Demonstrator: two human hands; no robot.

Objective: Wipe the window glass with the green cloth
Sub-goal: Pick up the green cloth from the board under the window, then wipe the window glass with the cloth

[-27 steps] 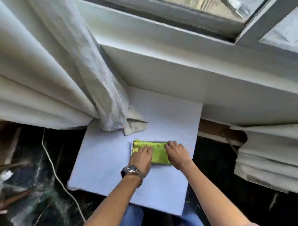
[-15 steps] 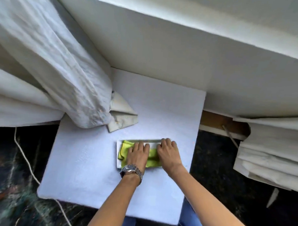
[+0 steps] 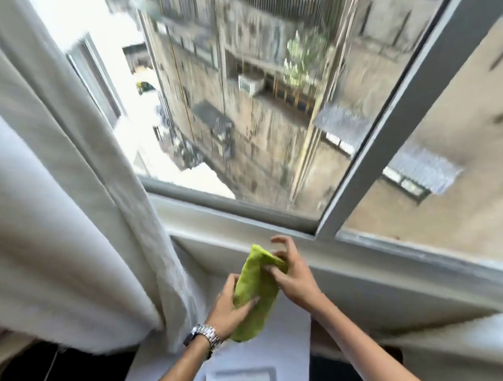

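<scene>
Clearly soft, light green cloth (image 3: pixel 256 291) hung limp in air below window glass (image 3: pixel 248 103), above white counter (image 3: pixel 284 335). Left hand (image 3: pixel 229 307) pinched lower fold; right hand (image 3: pixel 291 274) pinched upper edge, other fingers spread. Judged floppy, unbreakable, not slippery. Best bunched into palm-size pad, held flat behind.

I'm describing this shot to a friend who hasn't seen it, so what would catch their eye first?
The bright green cloth stands out, held up by both hands, the left hand low on it and the right hand near its top, just below the window sill. Above is the large window glass showing weathered buildings, with a white curtain at left.
</scene>
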